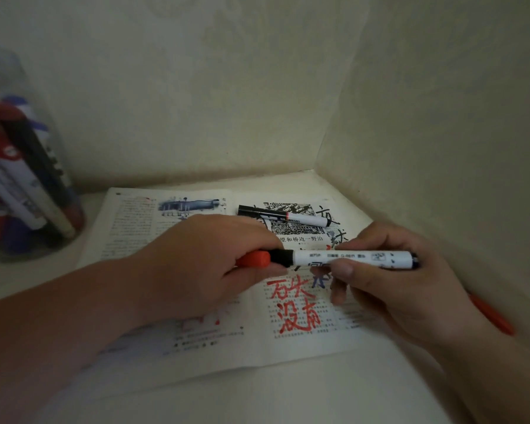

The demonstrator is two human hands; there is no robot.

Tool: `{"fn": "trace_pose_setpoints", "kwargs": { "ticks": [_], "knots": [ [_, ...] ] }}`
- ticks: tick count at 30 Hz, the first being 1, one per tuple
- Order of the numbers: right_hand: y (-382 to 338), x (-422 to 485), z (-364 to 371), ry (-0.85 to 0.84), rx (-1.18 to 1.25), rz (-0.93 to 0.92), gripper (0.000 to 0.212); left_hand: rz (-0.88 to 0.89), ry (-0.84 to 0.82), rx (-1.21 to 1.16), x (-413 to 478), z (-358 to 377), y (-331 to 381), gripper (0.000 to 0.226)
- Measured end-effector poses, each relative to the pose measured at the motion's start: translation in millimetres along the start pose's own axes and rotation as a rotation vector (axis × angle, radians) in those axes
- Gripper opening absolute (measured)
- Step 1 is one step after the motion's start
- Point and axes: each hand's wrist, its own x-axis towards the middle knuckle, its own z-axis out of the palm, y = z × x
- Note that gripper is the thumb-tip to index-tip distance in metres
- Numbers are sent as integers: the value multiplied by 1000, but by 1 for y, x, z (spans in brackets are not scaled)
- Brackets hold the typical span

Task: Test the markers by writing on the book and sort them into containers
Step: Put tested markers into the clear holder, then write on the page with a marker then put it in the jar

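Red, blue and black pens (pixel 28 166) stand in a clear jar (pixel 74 209), far off to the left of the left hand (pixel 202 264). Under both hands lies the open book (pixel 129 228), with big red writing (pixel 297 310) just below the hands. The left hand's fingers curl tight round a red cap (pixel 254 259). The cap meets the white marker (pixel 349 259), which lies sideways between the hands. The right hand (pixel 410 280) pinches the marker's other end. Just behind the hands a black-capped marker (pixel 285 216) lies on the book. An orange thing (pixel 491 315) pokes out beside the right wrist.
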Motion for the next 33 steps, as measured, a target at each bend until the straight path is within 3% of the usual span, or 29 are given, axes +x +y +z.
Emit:
{"fn": "trace_pose_setpoints", "kwargs": {
  "ticks": [3, 9, 16, 21, 24, 26, 30, 33],
  "knots": [
    [-7, -2, 2, 82, -226, -59, 20, -17, 40, -6, 1, -2, -3, 31],
    [4, -3, -10, 175, -453, -352, 33, 16, 9, 28, -1, -4, 1, 31],
    [6, -3, -4, 6, -882, -548, 16, 21, -29, -17, -4, -4, -3, 41],
    [0, -8, 9, 17, -777, -430, 14, 67, 11, -7, -3, -9, 1, 31],
    [-8, -4, 15, 48, -475, -65, 16, 91, 20, 51, -2, -8, -1, 34],
    [-8, -3, 16, 23, -402, 96, 14, 102, 3, 78, -2, -5, -6, 37],
    [-5, -4, 13, -63, -624, 108, 16, 100, -40, 111, 1, 2, -14, 36],
    [-10, -9, 0, -78, -894, -16, 20, 43, 0, 90, 7, 6, -11, 49]
  ]
}}
